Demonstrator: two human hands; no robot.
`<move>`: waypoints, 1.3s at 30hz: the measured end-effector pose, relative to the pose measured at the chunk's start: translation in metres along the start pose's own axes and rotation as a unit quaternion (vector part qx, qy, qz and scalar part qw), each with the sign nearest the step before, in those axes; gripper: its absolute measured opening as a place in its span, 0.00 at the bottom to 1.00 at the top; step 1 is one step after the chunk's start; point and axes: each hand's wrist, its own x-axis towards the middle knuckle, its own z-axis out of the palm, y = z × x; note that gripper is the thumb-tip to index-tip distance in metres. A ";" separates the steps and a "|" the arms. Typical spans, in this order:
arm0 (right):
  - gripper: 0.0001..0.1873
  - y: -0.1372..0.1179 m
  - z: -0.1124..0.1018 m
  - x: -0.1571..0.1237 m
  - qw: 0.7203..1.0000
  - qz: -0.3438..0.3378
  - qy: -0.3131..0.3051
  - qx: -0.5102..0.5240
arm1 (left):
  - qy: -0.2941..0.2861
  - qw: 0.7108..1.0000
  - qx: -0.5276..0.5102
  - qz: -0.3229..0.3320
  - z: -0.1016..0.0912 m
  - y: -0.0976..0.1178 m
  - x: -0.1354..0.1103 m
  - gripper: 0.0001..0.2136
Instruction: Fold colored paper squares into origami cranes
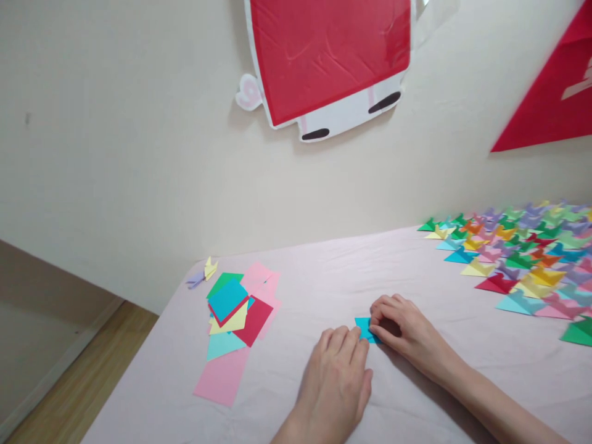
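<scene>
A small piece of blue origami paper (363,328) lies on the cloth-covered table, partly hidden by my fingers. My right hand (401,325) pinches it at its right side, thumb and fingertips together. Against its lower left edge rest the fingertips of my left hand (335,367), which lies palm down with its fingers stretched out. How the paper is folded under the fingers cannot be made out.
Loose coloured paper squares (222,376) lie in a heap at the left. Behind them sit two small folded paper pieces (210,269), one yellow, one purple. Rows of folded paper birds (522,262) cover the right side. A wall (161,154) stands behind the table.
</scene>
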 end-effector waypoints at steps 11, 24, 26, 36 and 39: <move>0.06 0.006 0.003 -0.001 1.000 0.002 0.001 0.007 | 0.023 0.998 0.049 0.015 0.009 -0.001 0.001 0.19; 0.05 0.005 0.000 -0.002 0.997 0.045 0.017 0.064 | 0.038 0.997 0.063 0.014 0.013 -0.002 0.001 0.20; 0.05 0.004 -0.003 -0.002 0.996 0.044 0.011 0.076 | 0.041 0.997 0.064 0.013 0.014 -0.002 0.001 0.20; 0.06 -0.002 0.002 -0.005 0.999 0.038 0.011 0.012 | 0.042 0.998 0.054 0.006 0.016 -0.002 0.003 0.20; 0.05 -0.001 0.003 -0.005 0.999 0.040 0.017 0.010 | 0.044 0.998 0.049 0.004 0.017 -0.002 0.003 0.20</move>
